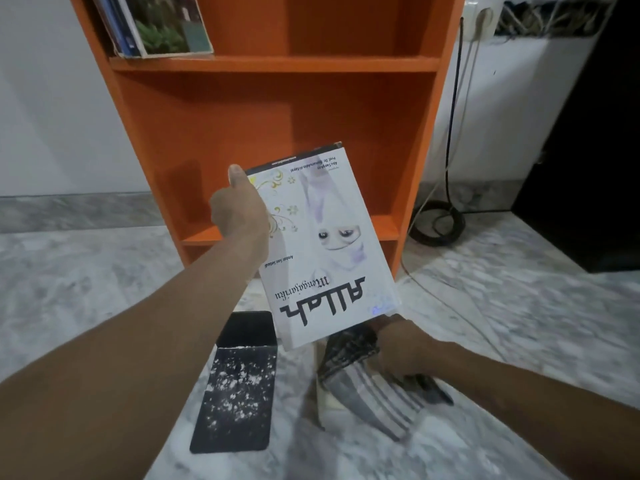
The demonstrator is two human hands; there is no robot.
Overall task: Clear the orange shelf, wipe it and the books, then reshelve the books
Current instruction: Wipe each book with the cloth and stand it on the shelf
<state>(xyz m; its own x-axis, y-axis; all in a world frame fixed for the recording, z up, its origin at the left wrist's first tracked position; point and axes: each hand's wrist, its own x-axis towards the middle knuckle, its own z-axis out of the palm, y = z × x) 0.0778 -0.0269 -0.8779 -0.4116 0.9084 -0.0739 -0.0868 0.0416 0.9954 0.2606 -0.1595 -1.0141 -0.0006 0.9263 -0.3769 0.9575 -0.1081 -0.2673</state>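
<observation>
Grey-veined marble floor; pale wall — black cable coiled near a dark cabinet.

The left hand is gripping a white book by its left edge, holding it upside down in front of the orange shelf. The right hand is clutching a striped cloth low over the marble floor. A black book is lying on the floor below. More books are leaning on the upper shelf board.
</observation>
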